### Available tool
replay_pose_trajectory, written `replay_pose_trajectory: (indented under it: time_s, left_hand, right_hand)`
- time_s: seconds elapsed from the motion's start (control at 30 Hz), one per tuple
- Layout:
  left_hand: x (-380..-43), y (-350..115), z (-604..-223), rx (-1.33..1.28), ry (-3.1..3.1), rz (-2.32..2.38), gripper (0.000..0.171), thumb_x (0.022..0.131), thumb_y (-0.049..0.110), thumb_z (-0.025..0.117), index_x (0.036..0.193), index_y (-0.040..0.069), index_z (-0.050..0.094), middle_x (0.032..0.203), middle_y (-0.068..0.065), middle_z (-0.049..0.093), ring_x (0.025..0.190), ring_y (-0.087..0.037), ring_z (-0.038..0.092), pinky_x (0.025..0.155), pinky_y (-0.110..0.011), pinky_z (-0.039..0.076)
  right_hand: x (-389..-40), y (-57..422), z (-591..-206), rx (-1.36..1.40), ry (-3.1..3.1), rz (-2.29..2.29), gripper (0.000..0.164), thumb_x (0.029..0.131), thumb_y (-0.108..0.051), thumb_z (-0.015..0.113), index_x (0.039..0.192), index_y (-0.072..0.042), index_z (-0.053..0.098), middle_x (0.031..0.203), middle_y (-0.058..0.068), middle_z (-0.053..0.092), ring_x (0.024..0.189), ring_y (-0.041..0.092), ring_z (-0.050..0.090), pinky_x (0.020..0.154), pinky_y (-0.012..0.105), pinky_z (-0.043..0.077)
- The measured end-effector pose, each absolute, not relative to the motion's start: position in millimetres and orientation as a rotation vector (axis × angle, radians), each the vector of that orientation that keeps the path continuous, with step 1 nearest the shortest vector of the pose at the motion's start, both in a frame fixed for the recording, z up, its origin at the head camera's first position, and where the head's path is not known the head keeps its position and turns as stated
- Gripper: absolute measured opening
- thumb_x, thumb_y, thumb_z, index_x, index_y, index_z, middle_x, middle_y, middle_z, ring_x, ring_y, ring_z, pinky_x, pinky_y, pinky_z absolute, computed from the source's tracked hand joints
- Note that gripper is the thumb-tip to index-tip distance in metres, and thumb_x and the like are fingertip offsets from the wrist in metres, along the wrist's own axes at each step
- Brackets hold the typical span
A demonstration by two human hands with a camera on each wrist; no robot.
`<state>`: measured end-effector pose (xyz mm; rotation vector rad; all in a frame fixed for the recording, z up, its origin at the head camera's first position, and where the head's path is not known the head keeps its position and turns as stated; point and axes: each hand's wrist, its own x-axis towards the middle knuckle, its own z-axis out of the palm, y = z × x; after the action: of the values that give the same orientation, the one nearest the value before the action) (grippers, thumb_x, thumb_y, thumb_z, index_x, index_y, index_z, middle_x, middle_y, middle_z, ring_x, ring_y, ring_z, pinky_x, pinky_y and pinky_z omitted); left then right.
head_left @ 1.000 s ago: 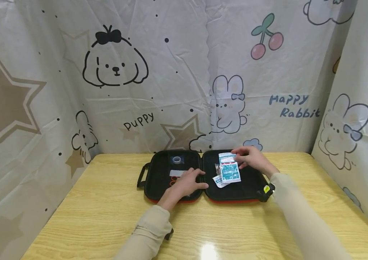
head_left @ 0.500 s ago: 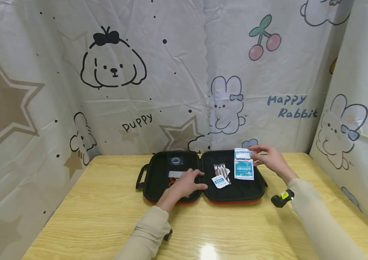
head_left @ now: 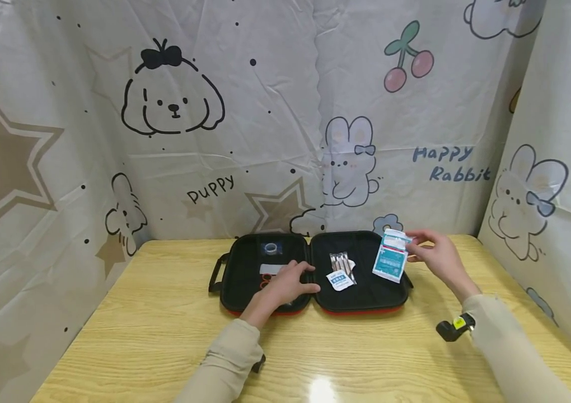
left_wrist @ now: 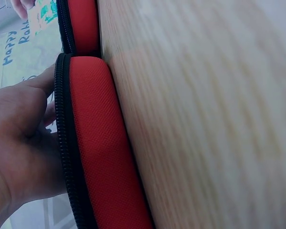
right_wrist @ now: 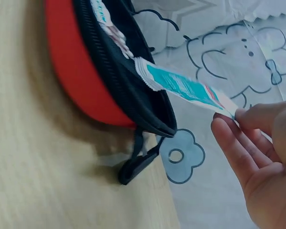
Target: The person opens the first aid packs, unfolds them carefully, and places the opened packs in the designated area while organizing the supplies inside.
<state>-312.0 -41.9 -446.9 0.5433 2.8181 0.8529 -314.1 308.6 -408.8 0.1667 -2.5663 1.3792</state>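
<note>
My right hand [head_left: 439, 257] pinches a flat teal-and-white packet [head_left: 390, 263] by its upper edge, between thumb and fingertips in the right wrist view. The packet hangs tilted over the right rim of an unfolded black first-aid case [head_left: 373, 296] with a red shell [left_wrist: 95, 119]. Over the case's left half lies my left hand [head_left: 285, 288], fingers loosely bent near the hinge and holding nothing visible. Inside the right half are a small white sachet [head_left: 339, 281] and a bag of cotton swabs [head_left: 342, 262].
In the left half sit a roll of tape [head_left: 271, 248], a white strip [head_left: 269, 269] and scissors with orange handles [head_left: 265, 279], partly covered by the left hand. The case stands on a wooden table [head_left: 164, 313], with a patterned cloth [head_left: 265, 140] hanging behind.
My right hand has carried the teal-and-white packet rightward, from above the swabs to the case's right rim, uncovering the swabs. The left hand stays where it was.
</note>
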Motion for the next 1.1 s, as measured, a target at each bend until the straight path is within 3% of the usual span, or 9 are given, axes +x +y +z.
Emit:
replay_pose_trajectory:
  time_s: [0.17, 0.53, 0.7, 0.83, 1.1]
  left_hand:
    - [-312, -42, -446, 0.543, 2.820, 0.856, 0.054, 0.083, 0.047, 0.066, 0.130, 0.024, 0.054, 0.116, -0.006, 0.050, 0.108, -0.024, 0.047, 0.090, -0.048, 0.041]
    - [-312, -43, -448, 0.538, 2.824, 0.865, 0.055, 0.082, 0.049, 0.066, 0.130, 0.024, 0.054, 0.116, -0.005, 0.050, 0.107, -0.023, 0.047, 0.090, -0.048, 0.041]
    - [-312, -44, -447, 0.540, 2.824, 0.860, 0.055, 0.083, 0.049, 0.066, 0.131, 0.024, 0.053, 0.117, -0.006, 0.049, 0.108, -0.024, 0.046, 0.091, -0.049, 0.040]
    - [-311, -44, -447, 0.535, 2.828, 0.851, 0.055, 0.083, 0.048, 0.066, 0.131, 0.024, 0.053, 0.119, -0.006, 0.049, 0.110, -0.024, 0.046, 0.092, -0.050, 0.040]
    - [-312, -42, -448, 0.538, 2.835, 0.843, 0.055, 0.083, 0.049, 0.066, 0.131, 0.024, 0.053, 0.119, -0.005, 0.050, 0.110, -0.024, 0.046, 0.092, -0.049, 0.040]
  right_hand:
    - [-304, 304, -416, 0.195, -2.507, 1.426, 0.039, 0.089, -0.005, 0.059, 0.126, 0.006, 0.051, 0.095, 0.019, 0.051, 0.074, 0.019, 0.069, 0.064, 0.028, 0.055]
    - [-286, 297, -424, 0.132, -2.514, 1.463, 0.042, 0.087, -0.003, 0.060, 0.126, 0.010, 0.050, 0.093, 0.021, 0.052, 0.071, 0.014, 0.067, 0.066, 0.034, 0.056]
    - [-282, 299, -426, 0.070, -2.618, 1.317, 0.040, 0.087, -0.011, 0.064, 0.122, 0.007, 0.055, 0.092, 0.017, 0.059, 0.073, 0.014, 0.063, 0.062, 0.029, 0.054]
    - [-280, 300, -429, 0.076, -2.709, 1.052, 0.035, 0.085, -0.018, 0.068, 0.113, 0.002, 0.063, 0.088, 0.011, 0.065, 0.073, 0.013, 0.056, 0.060, 0.023, 0.044]
    - [-275, 295, -432, 0.145, -2.770, 0.901, 0.028, 0.088, -0.030, 0.064, 0.097, -0.003, 0.069, 0.084, 0.006, 0.068, 0.074, 0.014, 0.056, 0.065, 0.030, 0.042]
